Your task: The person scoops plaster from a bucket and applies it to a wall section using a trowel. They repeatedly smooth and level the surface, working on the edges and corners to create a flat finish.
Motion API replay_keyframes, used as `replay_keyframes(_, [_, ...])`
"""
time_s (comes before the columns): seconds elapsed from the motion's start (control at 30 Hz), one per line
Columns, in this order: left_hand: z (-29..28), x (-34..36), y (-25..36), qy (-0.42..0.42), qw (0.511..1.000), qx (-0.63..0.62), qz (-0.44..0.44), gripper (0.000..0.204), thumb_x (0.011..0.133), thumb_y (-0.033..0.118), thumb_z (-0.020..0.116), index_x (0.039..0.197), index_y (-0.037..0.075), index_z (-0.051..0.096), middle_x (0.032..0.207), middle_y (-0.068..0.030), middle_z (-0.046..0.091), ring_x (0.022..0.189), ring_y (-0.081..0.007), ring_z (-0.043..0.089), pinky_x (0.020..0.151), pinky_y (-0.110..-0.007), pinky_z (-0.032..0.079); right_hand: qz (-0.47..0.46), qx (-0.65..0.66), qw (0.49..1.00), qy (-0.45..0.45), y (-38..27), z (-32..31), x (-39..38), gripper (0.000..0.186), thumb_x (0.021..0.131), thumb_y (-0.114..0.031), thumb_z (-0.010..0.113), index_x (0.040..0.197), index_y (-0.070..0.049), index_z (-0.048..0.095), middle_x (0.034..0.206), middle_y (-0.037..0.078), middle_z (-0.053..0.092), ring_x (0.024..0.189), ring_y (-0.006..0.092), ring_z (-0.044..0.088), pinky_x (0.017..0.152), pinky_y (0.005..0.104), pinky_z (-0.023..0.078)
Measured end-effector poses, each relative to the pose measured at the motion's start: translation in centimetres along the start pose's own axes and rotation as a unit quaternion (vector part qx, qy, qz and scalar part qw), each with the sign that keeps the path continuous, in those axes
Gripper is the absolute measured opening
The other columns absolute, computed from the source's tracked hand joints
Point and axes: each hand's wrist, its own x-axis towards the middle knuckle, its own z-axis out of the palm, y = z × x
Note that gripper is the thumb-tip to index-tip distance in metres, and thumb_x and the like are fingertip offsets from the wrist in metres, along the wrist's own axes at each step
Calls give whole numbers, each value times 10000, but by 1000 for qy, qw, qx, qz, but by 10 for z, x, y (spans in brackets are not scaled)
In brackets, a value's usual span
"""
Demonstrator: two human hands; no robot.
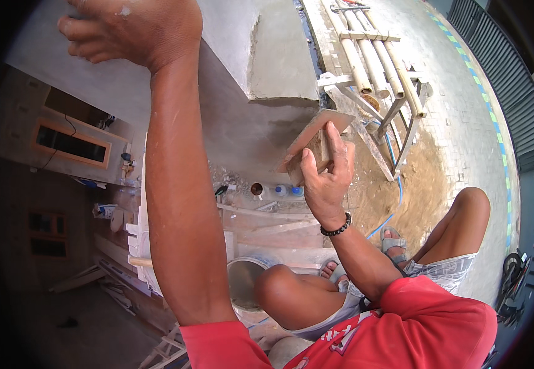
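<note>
My right hand (331, 178) grips a flat plastering float (316, 140) by its back, with fingers and thumb along its sides. The float's face is turned to the damp grey plaster (261, 132) below a ledge; whether it touches is unclear. My left hand (134, 27) is raised at the top left in front of the smooth grey wall (227, 37). Its fingers are curled in, and the frame's edge cuts off part of it. Anything inside that hand is hidden. Grey smears mark its back.
A bucket (245, 280) stands by my knee. Beyond it are scaffold planks (267, 221), a brown-filled cup (256, 189) and blue-capped bottles (280, 190). Bamboo poles (356, 58) rest on a wooden trestle (396, 123) at the right, over sand (420, 190) with a blue hose (396, 212).
</note>
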Motion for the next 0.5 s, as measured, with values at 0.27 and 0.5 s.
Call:
replay_keyframes(0.27, [-1, 3, 7, 15, 1000, 13, 8, 905, 816, 448, 781, 1535, 66, 385, 1492, -275, 393, 1377, -472, 355, 1108, -639, 289, 46, -25, 995, 87, -6, 58, -2, 701, 831, -30, 723, 1500, -104, 528, 993, 106, 400, 894, 236, 441, 818, 357, 438])
replay_keyframes(0.5, [0, 1, 10, -7, 1000, 7, 7, 912, 813, 453, 779, 1531, 57, 380, 1435, -264, 422, 1331, -460, 380, 1085, -638, 298, -15, -29, 999, 21, -18, 51, -30, 681, 803, -9, 741, 1456, -130, 590, 950, 80, 370, 877, 229, 424, 830, 337, 439])
